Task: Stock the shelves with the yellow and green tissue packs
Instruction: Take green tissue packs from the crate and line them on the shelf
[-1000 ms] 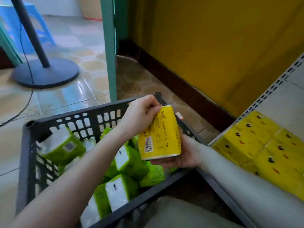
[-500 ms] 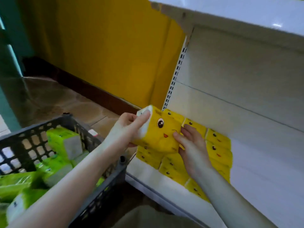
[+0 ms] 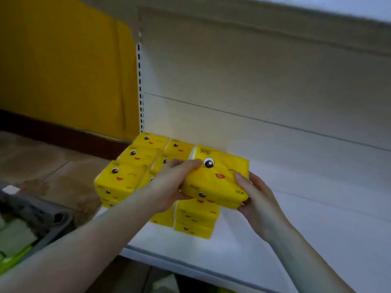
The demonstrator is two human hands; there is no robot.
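2 hands grip 1 yellow tissue pack [image 3: 215, 178]: left hand [image 3: 169, 185] and right hand [image 3: 257, 199] clasp its sides, above stacked yellow packs [image 3: 124, 178] on the white shelf [image 3: 243, 246].

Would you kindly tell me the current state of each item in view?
Shelf: partly filled, right side bare.
Stacked yellow packs: piled in columns, faces up.
Held yellow pack: gripped at both ends, face up.
Left hand: grips the pack's left end.
Right hand: grips its right end.
Crate: holds green packs.
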